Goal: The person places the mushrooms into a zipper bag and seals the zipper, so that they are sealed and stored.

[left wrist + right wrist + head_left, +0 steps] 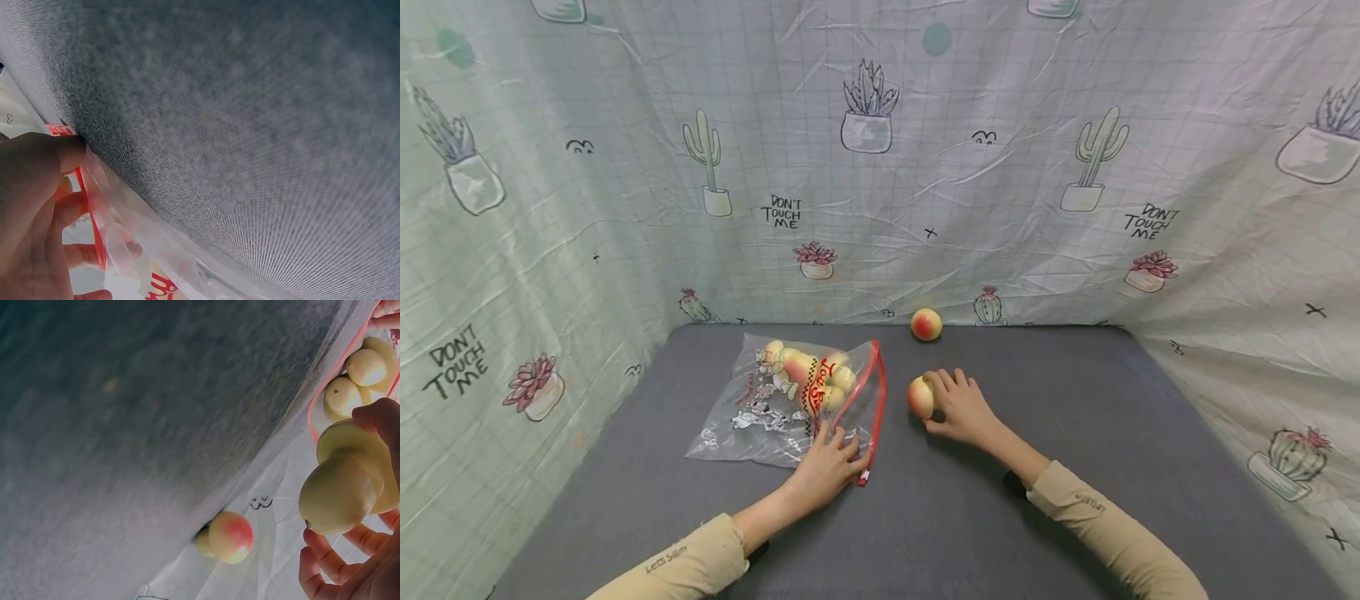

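A clear zip-top bag [718, 437] with a red closure lies on the table, holding several yellow-and-red pears [796, 364]. My left hand [831, 467] holds the bag at its mouth; in the left wrist view the thumb lies along the red edge, with the other fingers [75, 209] spread by the opening. To the right of the bag, my right hand [962, 408] grips another pear [919, 398]. In the right wrist view this pear [340, 494] sits between thumb and fingers, its narrow end toward the camera. The palm side is partly hidden.
One more pear [927, 324] lies at the table's back edge, close to the hanging cloth [955, 192] with cactus prints. That cloth also rises along both sides of the dark grey table [1075, 400].
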The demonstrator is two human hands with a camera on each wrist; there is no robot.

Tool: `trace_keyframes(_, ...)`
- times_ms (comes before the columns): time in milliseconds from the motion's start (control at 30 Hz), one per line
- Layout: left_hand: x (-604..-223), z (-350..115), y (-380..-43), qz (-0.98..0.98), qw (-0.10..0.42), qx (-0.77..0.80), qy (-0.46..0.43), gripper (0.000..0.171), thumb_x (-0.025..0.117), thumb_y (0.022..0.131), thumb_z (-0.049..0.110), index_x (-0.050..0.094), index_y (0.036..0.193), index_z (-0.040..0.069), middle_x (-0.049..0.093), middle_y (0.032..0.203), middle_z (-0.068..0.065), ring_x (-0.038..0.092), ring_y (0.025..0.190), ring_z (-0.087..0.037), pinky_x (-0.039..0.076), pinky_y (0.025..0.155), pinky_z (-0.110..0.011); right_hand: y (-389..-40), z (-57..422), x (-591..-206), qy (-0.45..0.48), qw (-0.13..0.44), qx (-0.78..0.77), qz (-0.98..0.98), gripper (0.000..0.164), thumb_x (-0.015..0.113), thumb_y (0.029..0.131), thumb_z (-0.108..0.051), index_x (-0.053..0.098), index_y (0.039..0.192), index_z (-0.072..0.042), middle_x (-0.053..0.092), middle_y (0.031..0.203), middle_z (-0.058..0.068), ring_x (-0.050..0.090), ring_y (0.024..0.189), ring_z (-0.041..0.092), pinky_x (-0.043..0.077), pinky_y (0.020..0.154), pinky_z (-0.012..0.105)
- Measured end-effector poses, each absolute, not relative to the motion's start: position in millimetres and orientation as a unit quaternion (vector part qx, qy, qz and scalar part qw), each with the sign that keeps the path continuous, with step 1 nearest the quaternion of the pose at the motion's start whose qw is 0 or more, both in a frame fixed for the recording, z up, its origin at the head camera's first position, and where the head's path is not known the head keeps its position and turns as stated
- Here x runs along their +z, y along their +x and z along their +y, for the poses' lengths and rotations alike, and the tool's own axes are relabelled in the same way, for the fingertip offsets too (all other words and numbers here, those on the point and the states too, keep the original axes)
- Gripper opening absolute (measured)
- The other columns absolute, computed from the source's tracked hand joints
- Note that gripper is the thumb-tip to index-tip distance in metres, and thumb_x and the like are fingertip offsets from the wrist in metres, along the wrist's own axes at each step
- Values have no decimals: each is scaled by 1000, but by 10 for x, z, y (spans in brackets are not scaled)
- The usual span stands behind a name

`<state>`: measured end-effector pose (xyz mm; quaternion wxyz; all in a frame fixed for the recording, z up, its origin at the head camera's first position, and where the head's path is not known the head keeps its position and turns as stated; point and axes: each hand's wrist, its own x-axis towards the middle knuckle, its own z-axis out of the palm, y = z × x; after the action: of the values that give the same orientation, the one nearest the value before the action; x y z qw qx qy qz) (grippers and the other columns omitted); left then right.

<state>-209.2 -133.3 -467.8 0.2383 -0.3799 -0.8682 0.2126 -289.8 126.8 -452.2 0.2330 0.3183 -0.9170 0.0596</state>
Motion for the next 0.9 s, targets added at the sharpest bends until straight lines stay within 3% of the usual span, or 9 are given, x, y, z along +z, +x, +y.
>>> trace_keyframes(333,-4698,-1331,-2099,-852,288,217,-380,30,56,77,45,60,105,34,62,98,7,52,88,-21,37,83,-44,-2859,1174,-4543,321,222,76,-918,66,73,64,-40,43,116,-11,50,101,6,44,80,24,38,60,35)
trace_keyframes(900,-4689,-1321,-2081,-856,279,229,-369,33,54,77,46,59,107,35,62,99,8,52,89,-21,36,84,-42,-2757,894,-4509,334,197,82,-918,67,72,68,-41,41,119,-9,52,105,7,46,82,24,42,61,35)
